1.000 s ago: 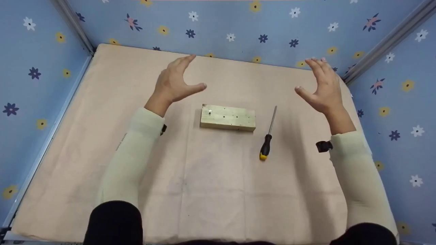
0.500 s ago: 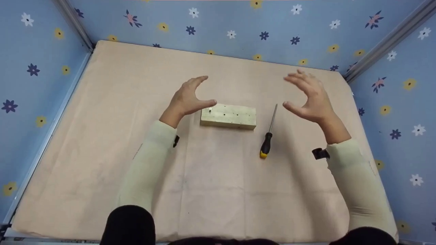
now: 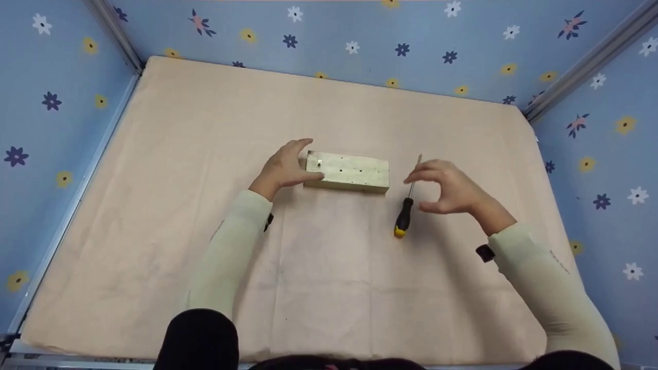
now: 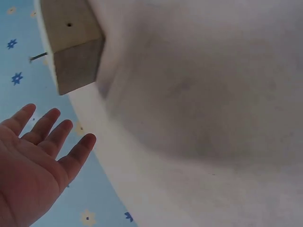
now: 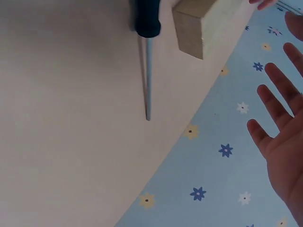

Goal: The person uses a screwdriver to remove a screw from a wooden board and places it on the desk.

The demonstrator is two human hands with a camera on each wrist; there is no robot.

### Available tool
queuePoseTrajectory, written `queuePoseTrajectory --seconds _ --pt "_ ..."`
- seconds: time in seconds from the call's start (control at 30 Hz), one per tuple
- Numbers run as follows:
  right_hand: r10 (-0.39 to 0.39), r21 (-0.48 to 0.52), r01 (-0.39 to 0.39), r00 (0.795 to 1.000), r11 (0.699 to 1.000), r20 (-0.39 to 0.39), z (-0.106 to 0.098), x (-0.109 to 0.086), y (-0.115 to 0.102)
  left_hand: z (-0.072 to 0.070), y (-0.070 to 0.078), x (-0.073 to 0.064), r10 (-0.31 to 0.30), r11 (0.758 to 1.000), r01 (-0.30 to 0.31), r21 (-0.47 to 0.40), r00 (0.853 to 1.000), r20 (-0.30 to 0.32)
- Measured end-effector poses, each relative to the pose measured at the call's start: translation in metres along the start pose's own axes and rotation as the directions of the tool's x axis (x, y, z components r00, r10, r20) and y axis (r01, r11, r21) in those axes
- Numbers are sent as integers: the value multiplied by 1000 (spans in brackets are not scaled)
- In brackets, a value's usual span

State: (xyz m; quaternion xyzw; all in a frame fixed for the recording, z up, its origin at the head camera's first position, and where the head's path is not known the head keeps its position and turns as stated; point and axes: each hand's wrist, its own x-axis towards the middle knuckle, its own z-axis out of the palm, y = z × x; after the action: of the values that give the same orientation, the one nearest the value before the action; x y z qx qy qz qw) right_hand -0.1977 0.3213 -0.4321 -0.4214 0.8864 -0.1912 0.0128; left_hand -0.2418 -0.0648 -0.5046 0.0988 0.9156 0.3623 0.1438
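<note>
A pale wooden block (image 3: 349,172) with several small holes lies mid-table, and a screw (image 4: 39,56) stands up out of its top near the left end. My left hand (image 3: 284,167) is at that left end, fingers spread and thumb overlapping the block's near edge in the head view. To the right of the block lies a screwdriver (image 3: 404,217) with a black and yellow handle, its shaft (image 5: 148,80) pointing away from me. Over that shaft hovers my right hand (image 3: 448,187), thumb and fingers apart with nothing between them.
A beige cloth (image 3: 329,267) covers the table. Blue flowered panels (image 3: 349,31) enclose the back and both sides, joined by grey metal posts at the corners. Small black devices (image 3: 485,253) sit at both wrists.
Both hands have come down and inward: the left to the block's left end, the right leftward and toward me to the screwdriver. Block and screwdriver stay in place.
</note>
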Motion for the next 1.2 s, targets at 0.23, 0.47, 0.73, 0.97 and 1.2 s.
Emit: queuePoseTrajectory --seconds 0.23,0.47,0.73,0.97,1.2 --pt "-27 -68 41 979 997 200 37 -5 -2 3 -12 3 -29 998 31 -61 999 41" --pt "-25 -106 64 944 992 329 63 -12 -3 5 -13 4 -48 997 51 -65 997 56" --pt "-28 -95 65 936 993 352 75 -14 0 5 -15 6 -28 999 30 -40 998 62" --pt "-24 -123 70 939 990 344 78 -15 2 6 -17 8 -32 997 36 -63 997 63" --pt "-55 -82 78 965 994 255 69 -13 2 7 -18 8 -26 992 34 -119 998 65"
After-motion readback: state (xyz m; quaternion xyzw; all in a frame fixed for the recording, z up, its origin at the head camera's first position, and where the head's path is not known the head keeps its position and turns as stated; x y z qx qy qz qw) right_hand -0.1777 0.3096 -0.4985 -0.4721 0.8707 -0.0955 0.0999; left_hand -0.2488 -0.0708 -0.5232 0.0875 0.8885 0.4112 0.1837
